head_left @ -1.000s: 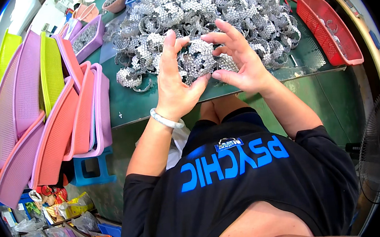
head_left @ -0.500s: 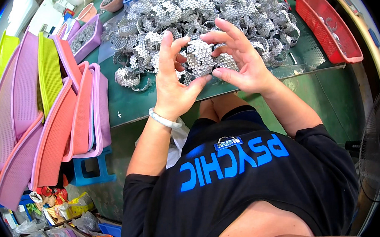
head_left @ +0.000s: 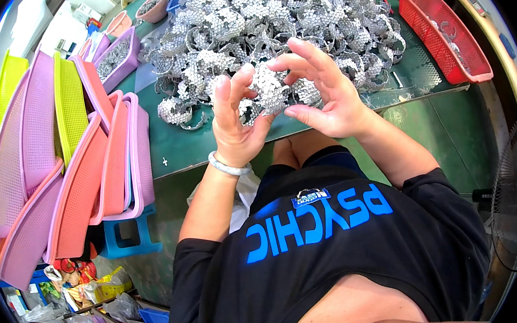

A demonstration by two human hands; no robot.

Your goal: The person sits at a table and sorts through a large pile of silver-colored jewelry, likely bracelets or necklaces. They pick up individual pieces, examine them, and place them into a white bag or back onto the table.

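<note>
My left hand, with a pale bangle at the wrist, is raised at the near edge of the pile. Its fingers curve upward and its thumb is spread away from them. Opposite it, my right hand is open too, fingers bent and apart, thumb pointing left. In the gap between both hands shows a silvery honeycomb-patterned curled metal piece. Whether the left thumb touches it I cannot tell. Behind lies a large heap of similar curled metal strips.
The heap rests on a green table. A red perforated basket stands at its right. Stacked purple, coral and lime baskets crowd the left, beside a blue stool. A fan stands at the lower right.
My left hand has lowered a little, its fingers tilting toward the right hand. My right hand has shifted slightly left. Both stay apart, fingers spread.
</note>
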